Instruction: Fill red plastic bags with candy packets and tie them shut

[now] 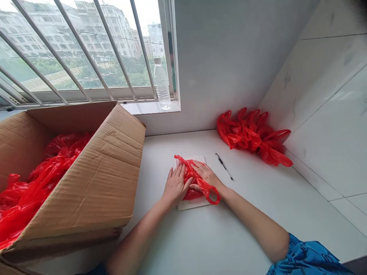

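Note:
A red plastic bag point(192, 194) with a looped handle lies on a white sheet or notebook point(195, 204) on the white table. My left hand point(175, 183) rests on the bag's left side, fingers stretched out and thumb pointing across it. From the right, my right hand point(208, 176) lies over the bag's upper part with its fingers extended, and its thumb sits close to the left thumb. Both hands touch the bag without gripping it. Just right of my right hand lies a black and clear pen point(224, 167).
On the left stands a large open cardboard box point(97, 172) holding red plastic bags point(54, 168). A heap of red bags point(252, 133) lies by the wall at the back right. A clear water bottle point(162, 84) stands on the sill of the barred window point(94, 49).

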`<state>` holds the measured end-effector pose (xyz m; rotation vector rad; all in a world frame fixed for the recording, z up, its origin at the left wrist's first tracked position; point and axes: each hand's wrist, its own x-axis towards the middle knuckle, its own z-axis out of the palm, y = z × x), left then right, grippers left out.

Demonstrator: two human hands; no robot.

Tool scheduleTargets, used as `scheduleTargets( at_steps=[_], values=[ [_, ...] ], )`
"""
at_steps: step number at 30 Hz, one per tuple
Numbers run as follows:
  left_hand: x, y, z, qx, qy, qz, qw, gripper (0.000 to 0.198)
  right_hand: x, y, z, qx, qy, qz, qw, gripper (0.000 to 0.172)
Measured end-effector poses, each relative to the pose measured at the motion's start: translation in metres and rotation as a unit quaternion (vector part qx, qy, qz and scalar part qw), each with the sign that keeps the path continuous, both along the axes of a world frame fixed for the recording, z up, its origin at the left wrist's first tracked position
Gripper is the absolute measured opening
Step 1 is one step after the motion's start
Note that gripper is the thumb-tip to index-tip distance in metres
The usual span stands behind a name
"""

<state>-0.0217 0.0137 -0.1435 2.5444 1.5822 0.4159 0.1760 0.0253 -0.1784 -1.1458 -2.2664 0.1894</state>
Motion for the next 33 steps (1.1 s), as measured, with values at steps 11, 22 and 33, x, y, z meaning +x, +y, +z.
scheduleTargets(
  at_steps=[11,22,33],
  values=[
    [0.0049,-0.0024,0.0059,-0.022,0.029,0.011,0.999,0.059,0.001,0.0026,-0.0064,-0.015,-0.031,-0.004,0.999,0.088],
    [0.0035,-0.0012,-0.0007,-0.003,0.009,0.009,1.0,0.057,-0.0015,-0.0007,-0.0017,-0.022,-0.028,-0.014,0.999,0.086],
    [0.0052,-0.003,0.0065,-0.027,0.012,0.015,0.999,0.058,-0.001,-0.0008,-0.002,-0.021,-0.03,-0.016,0.999,0.088]
  ],
)
